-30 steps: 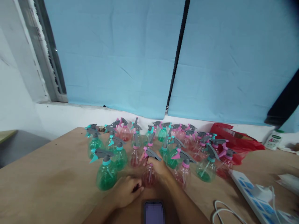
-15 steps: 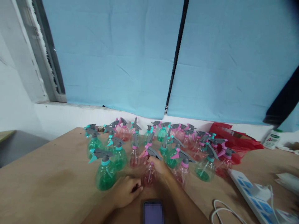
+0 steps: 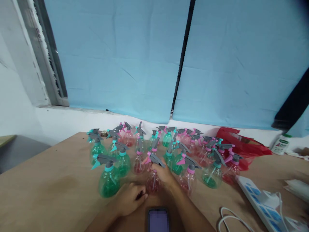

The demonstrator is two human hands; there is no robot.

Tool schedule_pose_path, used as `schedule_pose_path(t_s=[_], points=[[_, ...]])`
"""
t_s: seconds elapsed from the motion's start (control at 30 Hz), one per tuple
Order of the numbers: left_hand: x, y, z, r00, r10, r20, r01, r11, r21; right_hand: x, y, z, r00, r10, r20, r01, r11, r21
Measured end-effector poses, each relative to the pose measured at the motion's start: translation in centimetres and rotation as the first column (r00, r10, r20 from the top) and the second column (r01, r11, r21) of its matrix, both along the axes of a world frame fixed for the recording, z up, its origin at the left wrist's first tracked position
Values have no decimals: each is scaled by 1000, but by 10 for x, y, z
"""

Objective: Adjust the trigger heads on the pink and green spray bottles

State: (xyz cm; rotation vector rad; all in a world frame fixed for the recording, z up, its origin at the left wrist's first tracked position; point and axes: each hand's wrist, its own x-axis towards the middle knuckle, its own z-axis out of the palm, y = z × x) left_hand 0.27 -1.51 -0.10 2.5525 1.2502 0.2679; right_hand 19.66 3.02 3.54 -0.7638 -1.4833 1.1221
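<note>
Barely anything has shifted since half a second ago, just the right hand and the pink-collared bottle it's holding, both a touch further left. Rest of the scene matches, biggest stuff first: blue curtains fill most of the view, and below them is a wooden tabletop. Spray bottles crowd its back and middle, green and pink mixed, all with grey heads. Over on the right there's a crumpled red bag, then a white-and-blue power strip nearer the viewer.

As for the hands: right one has its fingers wrapped around that bottle's neck, just under the sprayer. Left hand is curled into a loose fist on the tabletop — can't tell if anything's tucked inside. The held bottle is roughly upright at the front, between a green bottle and another pink one. Smallest bits: a phone in front of it, plus a looped white cable off to the right.
</note>
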Motion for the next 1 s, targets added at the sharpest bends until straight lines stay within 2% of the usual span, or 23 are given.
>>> schedule_pose_path(t_s=[0.2,0.4,0.53,0.8,1.0], points=[[-1,0,-2,1000,7,-8,-7,1000,3,-5,-2,-4,995,-33,-93,25,996,-91],[0,0,-1,1000,6,-3,-6,1000,9,-1,1,-4,1000,3,-12,-3,1000,5],[1,0,2,1000,10,0,-10,1000,-7,1,4,-8,1000,15,-1,-15,1000,17],[1,-1,3,1000,10,6,-10,1000,-17,-4,-3,-8,991,-98,-96,90,992,-85],[-1,0,0,1000,-7,14,7,1000,3,-2,-2,-3,998,-64,8,65,997,-47]])
